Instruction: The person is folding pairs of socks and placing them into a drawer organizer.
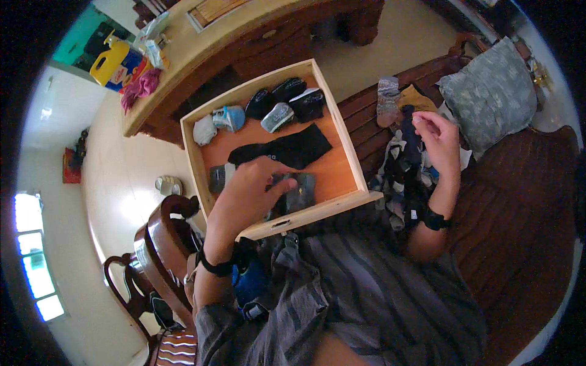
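A shallow wooden drawer (339,132) rests in front of me, with socks inside. My left hand (249,192) is over its near side, thumb and fingers apart. Just under the thumb lies a dark grey sock (302,194), partly hidden. Beyond that hand a black sock (293,148) is laid out flat. Rolled socks line the far side: black ones (288,89), a grey one (278,117), a blue one (229,118) and a white one (204,130). To the right, my right hand (437,137) has its fingertips beside a dark sock (409,132); whether it grips it is unclear.
Loose socks (398,183) are heaped on the dark wooden bench (512,219), near a grey patterned cushion (490,96). A table (219,23) curves across the back, bearing a yellow jug (112,61) and a pink cloth (142,87). Wooden chairs (160,256) stand left.
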Available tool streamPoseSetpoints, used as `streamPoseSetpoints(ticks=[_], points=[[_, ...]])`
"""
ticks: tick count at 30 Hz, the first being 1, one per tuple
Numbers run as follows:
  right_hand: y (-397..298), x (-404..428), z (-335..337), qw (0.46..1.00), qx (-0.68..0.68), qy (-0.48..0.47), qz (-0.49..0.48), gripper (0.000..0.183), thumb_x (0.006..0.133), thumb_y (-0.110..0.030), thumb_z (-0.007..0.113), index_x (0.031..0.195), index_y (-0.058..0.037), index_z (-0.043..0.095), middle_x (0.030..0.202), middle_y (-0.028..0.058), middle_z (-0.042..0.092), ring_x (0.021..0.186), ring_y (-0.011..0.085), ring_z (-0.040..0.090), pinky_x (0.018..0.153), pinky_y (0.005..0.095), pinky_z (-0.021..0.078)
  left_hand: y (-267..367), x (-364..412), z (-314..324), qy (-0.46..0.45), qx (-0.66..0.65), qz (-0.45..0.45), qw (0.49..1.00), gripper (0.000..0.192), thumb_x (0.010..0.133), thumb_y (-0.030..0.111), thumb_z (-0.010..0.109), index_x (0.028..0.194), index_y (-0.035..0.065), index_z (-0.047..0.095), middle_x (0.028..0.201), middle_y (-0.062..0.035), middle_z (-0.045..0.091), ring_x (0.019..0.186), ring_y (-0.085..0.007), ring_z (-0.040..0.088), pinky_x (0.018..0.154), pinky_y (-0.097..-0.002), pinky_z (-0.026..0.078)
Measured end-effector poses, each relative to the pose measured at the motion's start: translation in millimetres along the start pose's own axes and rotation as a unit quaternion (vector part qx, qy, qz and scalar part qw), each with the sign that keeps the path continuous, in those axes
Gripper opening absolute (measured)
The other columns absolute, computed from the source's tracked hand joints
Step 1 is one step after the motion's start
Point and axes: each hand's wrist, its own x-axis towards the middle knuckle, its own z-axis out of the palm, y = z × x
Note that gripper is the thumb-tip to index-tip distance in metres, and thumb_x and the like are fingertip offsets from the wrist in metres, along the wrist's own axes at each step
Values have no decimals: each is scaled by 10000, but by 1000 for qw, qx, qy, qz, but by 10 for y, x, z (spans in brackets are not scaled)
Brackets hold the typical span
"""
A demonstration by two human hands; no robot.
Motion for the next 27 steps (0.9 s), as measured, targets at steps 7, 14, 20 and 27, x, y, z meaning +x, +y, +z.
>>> streamPoseSetpoints(ticks=[7,14,20,27], points=[[198,-51,41,996,45,-64,48,265,946,-262,712,1043,-16,731,813,10,682,690,84,595,655,248,489,-167,-403,99,-94,-47,-16,994,394,925,355,711,1110,7,702,1028,-180,701,928,-339,680,802,-424,534],[1620,34,-222,945,-215,-83,232,386,911,-365,743,1050,-6,717,801,67,686,646,138,629,578,294,517,173,-465,-171,-208,-121,64,968,396,883,190,759,1197,-16,631,1109,-177,689,968,-301,693,856,-377,525],[2173,-344,-184,912,-151,-130,358,471,812,-446,822,1004,-31,712,770,88,685,618,171,648,557,341,512,178,-436,-216,-206,-149,86,963,432,857,106,763,1243,-22,616,1052,-177,697,978,-294,683,876,-377,518],[2151,-148,329,948,-250,-27,195,499,753,-385,861,1031,-7,691,956,160,702,901,271,693,804,385,538,92,-500,-199,-138,-193,50,970,387,903,209,721,1207,-21,648,1042,-141,689,968,-239,658,882,-352,502]])
